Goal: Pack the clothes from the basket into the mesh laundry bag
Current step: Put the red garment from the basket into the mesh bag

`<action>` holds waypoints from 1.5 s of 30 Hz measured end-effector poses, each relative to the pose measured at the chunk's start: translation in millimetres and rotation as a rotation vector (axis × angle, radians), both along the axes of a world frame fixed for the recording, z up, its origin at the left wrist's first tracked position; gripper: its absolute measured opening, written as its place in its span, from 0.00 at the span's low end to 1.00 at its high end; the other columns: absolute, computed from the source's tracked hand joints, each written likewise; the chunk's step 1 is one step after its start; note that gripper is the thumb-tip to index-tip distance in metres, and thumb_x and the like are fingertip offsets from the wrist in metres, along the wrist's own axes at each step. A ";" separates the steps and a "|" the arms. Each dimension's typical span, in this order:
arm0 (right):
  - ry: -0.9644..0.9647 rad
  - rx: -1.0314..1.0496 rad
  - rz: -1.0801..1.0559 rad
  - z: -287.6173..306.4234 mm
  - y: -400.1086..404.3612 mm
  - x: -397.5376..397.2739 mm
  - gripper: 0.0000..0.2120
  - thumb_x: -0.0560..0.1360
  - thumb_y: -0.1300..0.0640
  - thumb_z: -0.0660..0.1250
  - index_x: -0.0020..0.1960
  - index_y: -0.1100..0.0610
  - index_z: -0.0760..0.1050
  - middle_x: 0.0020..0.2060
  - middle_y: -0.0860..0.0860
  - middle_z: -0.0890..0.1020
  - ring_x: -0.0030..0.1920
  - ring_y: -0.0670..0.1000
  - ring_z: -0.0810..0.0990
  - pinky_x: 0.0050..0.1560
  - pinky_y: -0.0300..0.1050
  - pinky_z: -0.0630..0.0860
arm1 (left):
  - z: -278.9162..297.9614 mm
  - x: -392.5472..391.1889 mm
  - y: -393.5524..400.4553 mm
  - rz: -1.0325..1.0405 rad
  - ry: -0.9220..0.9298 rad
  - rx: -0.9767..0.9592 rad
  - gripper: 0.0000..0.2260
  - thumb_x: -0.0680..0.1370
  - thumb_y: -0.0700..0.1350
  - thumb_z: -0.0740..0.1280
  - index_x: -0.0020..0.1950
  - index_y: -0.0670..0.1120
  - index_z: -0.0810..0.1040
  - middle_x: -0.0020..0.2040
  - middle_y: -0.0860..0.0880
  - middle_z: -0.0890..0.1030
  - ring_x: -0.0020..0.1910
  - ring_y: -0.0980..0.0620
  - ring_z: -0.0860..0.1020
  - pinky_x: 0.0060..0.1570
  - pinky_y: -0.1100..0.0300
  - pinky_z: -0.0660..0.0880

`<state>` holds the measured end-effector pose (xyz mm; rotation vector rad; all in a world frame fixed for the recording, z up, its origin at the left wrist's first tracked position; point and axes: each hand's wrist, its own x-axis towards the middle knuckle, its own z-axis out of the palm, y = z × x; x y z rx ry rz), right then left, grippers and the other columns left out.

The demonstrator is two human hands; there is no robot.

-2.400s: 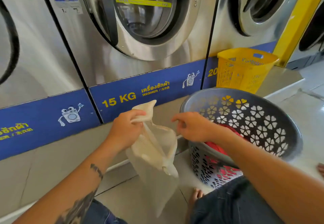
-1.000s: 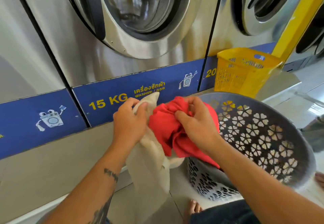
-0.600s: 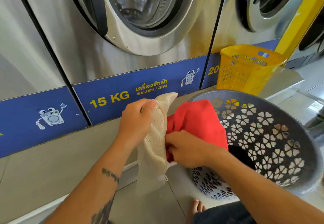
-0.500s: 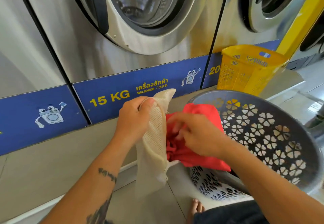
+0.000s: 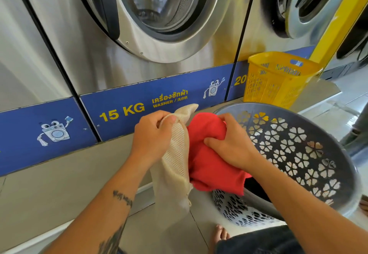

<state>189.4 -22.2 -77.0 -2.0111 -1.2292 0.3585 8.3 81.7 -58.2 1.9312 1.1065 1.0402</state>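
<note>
Clothes: my right hand (image 5: 233,146) fingers (image 5: 211,141) bunch a red garment (image 5: 211,166) at the mouth of the mesh laundry bag (image 5: 177,154), most of it outside. Left hand (image 5: 153,136) pinches the bag's rim. Basket (image 5: 310,154) on the floor shows something dark inside. I judge packing barely begun.

Both forearms are bare, with no sleeves in view. The left forearm (image 5: 111,210) carries dark tattoos: a small script-like mark near the wrist and a larger one lower down. Dark denim (image 5: 258,241) covers the lap, and a bare foot (image 5: 220,235) shows.
</note>
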 end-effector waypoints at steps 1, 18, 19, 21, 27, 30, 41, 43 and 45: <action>0.070 0.055 0.029 2.0 -0.8 -9.2 0.28 0.67 0.49 0.76 0.61 0.49 0.66 0.50 0.44 0.76 0.51 0.48 0.76 0.51 0.44 0.70 | -0.9 0.8 -0.9 -0.006 -0.001 0.010 0.08 0.77 0.52 0.64 0.45 0.54 0.83 0.39 0.61 0.83 0.40 0.64 0.78 0.37 0.65 0.70; -0.253 -0.441 0.195 1.7 -11.2 -11.7 0.45 0.62 0.31 0.70 0.74 0.41 0.55 0.65 0.54 0.69 0.67 0.60 0.70 0.65 0.60 0.71 | 3.7 -7.2 1.2 -0.066 -0.191 -0.183 0.09 0.79 0.46 0.64 0.43 0.53 0.83 0.38 0.59 0.83 0.38 0.65 0.76 0.38 0.70 0.70; -0.194 -0.449 0.239 -2.3 -10.2 -10.3 0.40 0.65 0.34 0.71 0.72 0.42 0.59 0.62 0.53 0.73 0.63 0.59 0.74 0.62 0.58 0.73 | 2.8 -5.5 -0.1 -0.065 -0.179 -0.187 0.09 0.79 0.46 0.64 0.44 0.53 0.83 0.39 0.59 0.83 0.37 0.65 0.76 0.38 0.69 0.70; -0.251 -0.371 0.237 -5.2 -7.8 -10.4 0.31 0.66 0.38 0.71 0.65 0.44 0.66 0.56 0.51 0.78 0.56 0.58 0.78 0.57 0.57 0.76 | 1.4 -3.2 -2.5 -0.041 -0.139 -0.122 0.09 0.78 0.43 0.63 0.47 0.53 0.82 0.38 0.60 0.82 0.33 0.64 0.76 0.33 0.72 0.69; -0.172 -0.090 0.104 -2.5 -0.7 -29.6 0.19 0.64 0.47 0.70 0.52 0.48 0.70 0.44 0.47 0.80 0.46 0.56 0.80 0.46 0.53 0.77 | 3.8 -2.2 -12.3 -0.175 0.030 0.119 0.17 0.76 0.35 0.55 0.40 0.52 0.79 0.33 0.54 0.79 0.25 0.57 0.69 0.26 0.65 0.65; 0.095 0.041 -0.026 0.2 3.2 -32.9 0.25 0.62 0.48 0.77 0.52 0.48 0.68 0.43 0.43 0.78 0.43 0.48 0.79 0.41 0.47 0.76 | 5.6 -5.0 -11.9 -0.200 0.064 0.089 0.20 0.74 0.33 0.55 0.35 0.51 0.81 0.36 0.49 0.84 0.27 0.47 0.74 0.29 0.52 0.70; 0.259 0.008 0.429 -14.9 10.0 -62.7 0.10 0.71 0.71 0.64 0.41 0.60 0.80 0.35 0.53 0.84 0.36 0.49 0.78 0.42 0.55 0.77 | 5.8 -1.1 -18.4 -0.175 -0.129 -0.068 0.23 0.72 0.32 0.56 0.37 0.55 0.85 0.28 0.50 0.80 0.24 0.58 0.68 0.25 0.69 0.65; 0.267 -0.079 0.515 -15.8 11.0 -64.3 0.11 0.72 0.67 0.67 0.38 0.52 0.78 0.32 0.42 0.81 0.34 0.39 0.74 0.39 0.48 0.74 | 5.6 0.5 -17.7 -0.154 -0.166 -0.117 0.23 0.72 0.34 0.56 0.37 0.57 0.84 0.34 0.52 0.82 0.29 0.59 0.71 0.28 0.71 0.68; 0.214 -0.054 0.528 -14.1 11.2 -61.2 0.12 0.73 0.63 0.70 0.46 0.45 0.78 0.37 0.36 0.82 0.39 0.36 0.77 0.43 0.41 0.75 | 8.0 -3.0 -13.8 -0.115 -0.230 -0.183 0.22 0.71 0.36 0.56 0.35 0.58 0.84 0.36 0.61 0.82 0.35 0.62 0.75 0.31 0.73 0.70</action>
